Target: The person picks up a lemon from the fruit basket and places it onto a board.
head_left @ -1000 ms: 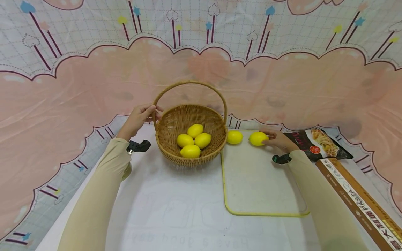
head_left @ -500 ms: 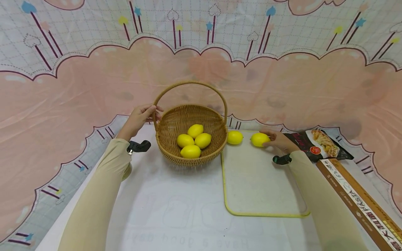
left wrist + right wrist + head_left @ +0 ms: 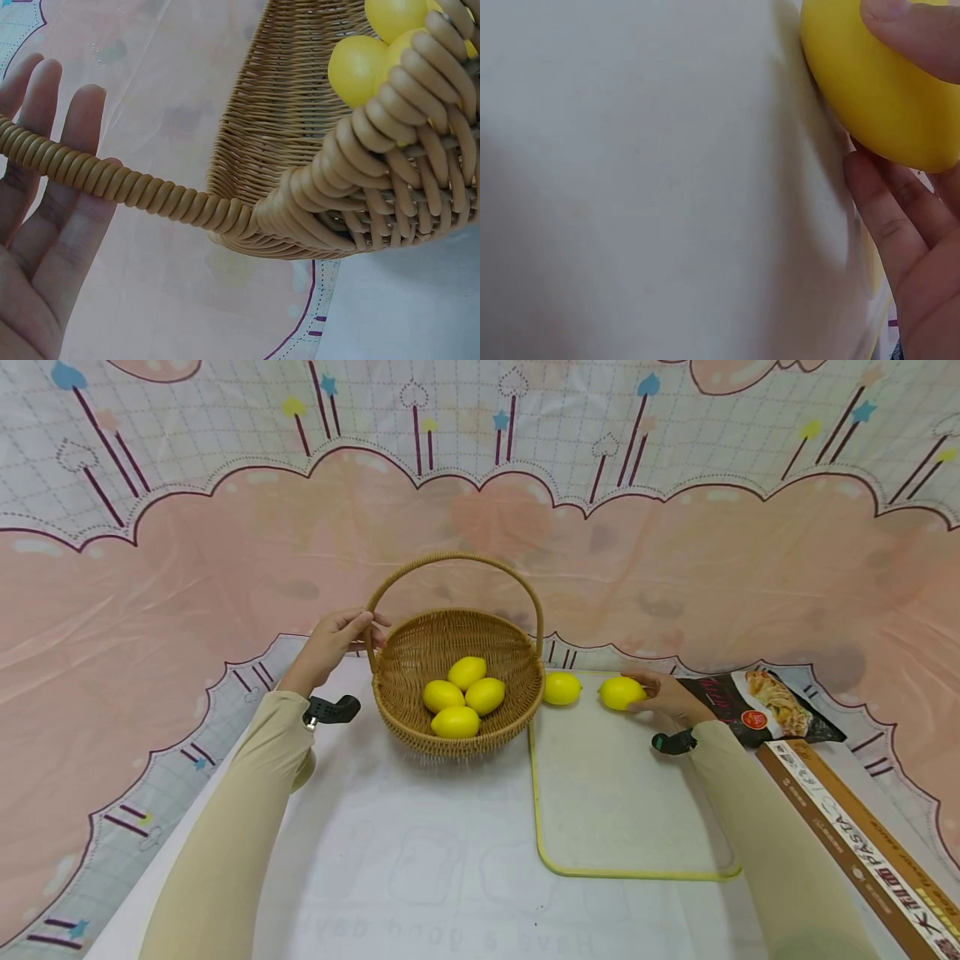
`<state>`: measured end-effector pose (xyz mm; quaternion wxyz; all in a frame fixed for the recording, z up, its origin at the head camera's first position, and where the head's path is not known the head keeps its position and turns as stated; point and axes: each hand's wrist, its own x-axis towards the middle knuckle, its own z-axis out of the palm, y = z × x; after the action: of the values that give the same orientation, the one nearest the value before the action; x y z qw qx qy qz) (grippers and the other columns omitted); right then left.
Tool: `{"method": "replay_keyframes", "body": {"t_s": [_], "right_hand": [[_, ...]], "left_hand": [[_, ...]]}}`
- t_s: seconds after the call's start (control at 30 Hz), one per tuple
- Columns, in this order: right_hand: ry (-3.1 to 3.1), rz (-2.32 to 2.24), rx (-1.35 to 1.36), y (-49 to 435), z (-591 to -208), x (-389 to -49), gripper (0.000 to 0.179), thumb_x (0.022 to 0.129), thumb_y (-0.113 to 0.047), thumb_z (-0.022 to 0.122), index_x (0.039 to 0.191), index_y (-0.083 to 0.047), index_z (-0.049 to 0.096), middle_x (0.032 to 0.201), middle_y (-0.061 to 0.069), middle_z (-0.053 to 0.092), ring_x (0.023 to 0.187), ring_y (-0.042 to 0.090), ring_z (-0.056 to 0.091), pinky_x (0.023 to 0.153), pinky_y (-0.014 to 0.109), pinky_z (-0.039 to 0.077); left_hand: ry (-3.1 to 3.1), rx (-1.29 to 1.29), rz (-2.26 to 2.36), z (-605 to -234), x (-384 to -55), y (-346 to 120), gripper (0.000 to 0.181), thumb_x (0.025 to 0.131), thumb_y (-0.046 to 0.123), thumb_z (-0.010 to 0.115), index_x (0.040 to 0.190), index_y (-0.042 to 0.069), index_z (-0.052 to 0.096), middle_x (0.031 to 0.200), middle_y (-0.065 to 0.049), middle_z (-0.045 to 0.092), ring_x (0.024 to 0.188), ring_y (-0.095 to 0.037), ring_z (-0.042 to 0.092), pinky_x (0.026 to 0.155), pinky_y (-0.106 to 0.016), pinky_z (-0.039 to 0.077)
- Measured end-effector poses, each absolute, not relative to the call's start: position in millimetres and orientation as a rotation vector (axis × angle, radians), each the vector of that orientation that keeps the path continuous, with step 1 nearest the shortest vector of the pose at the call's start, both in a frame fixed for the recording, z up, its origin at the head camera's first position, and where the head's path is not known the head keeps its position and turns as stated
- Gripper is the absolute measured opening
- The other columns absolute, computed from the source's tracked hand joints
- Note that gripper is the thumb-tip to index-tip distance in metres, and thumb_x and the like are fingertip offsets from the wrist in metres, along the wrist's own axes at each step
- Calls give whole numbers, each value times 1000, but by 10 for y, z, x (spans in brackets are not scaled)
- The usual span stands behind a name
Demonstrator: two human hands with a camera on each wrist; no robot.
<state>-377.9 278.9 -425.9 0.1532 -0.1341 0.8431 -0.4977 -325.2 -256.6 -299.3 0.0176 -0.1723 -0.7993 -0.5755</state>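
My left hand [image 3: 330, 643] holds one side of the wicker basket's handle [image 3: 135, 187], thumb in front and fingers behind it. In the left wrist view those fingers stretch past the handle. The basket [image 3: 390, 652] tilts toward me, with several yellow lemons [image 3: 456, 722] inside. At the far part of a pale cutting board [image 3: 622, 793], my right hand [image 3: 663, 693] grips a lemon [image 3: 621, 693]. The right wrist view shows the thumb on this lemon [image 3: 877, 90] and fingers at its underside. Another lemon [image 3: 562, 688] lies on the board beside the basket.
A black food packet [image 3: 757, 706] lies just right of my right hand. A long pasta box [image 3: 855, 835] slants along the table's right side, beside my right sleeve. The white tabletop [image 3: 397, 860] stretches in front, and a patterned cloth [image 3: 637, 577] rises behind the basket.
The lemon in my right hand has shifted very slightly to the right since the earliest frame. My left hand, the basket and the other lemons stay as they were.
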Motion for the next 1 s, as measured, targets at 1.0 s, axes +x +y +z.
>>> {"method": "replay_keyframes", "body": {"t_s": [1.0], "right_hand": [[2438, -1379, -430, 2710, -4245, -3857, 70, 81, 0, 69, 142, -1, 34, 148, 23, 32, 131, 35, 37, 107, 31, 38]], "left_hand": [[-2508, -522, -1780, -3018, -3307, -2570, 45, 100, 28, 40, 115, -12, 54, 77, 12, 65, 78, -3, 64, 76, -17, 53]]}}
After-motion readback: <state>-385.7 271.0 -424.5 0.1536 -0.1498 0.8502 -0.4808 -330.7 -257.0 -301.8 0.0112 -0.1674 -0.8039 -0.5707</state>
